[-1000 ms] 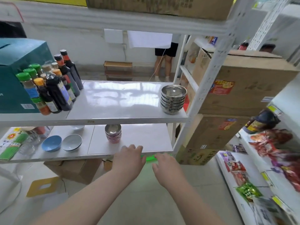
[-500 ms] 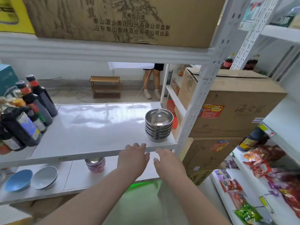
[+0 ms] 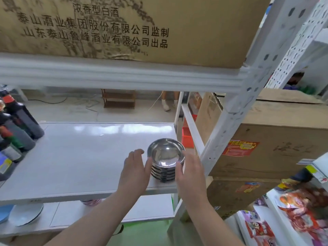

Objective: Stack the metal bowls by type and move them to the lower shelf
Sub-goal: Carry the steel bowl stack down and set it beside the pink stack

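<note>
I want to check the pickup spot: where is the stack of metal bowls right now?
In the head view, the stack of metal bowls stands at the right front corner of the middle shelf, between the left hand and right hand.

Shiny metal bowl stack (image 3: 166,162) upright, nested, near middle shelf (image 3: 74,157) front-right corner.

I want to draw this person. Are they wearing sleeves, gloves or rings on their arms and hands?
No. Both forearms are bare as far as the picture shows, with no sleeves in view. The left hand and right hand have no gloves, and no rings, watch or bracelets can be seen.
</note>
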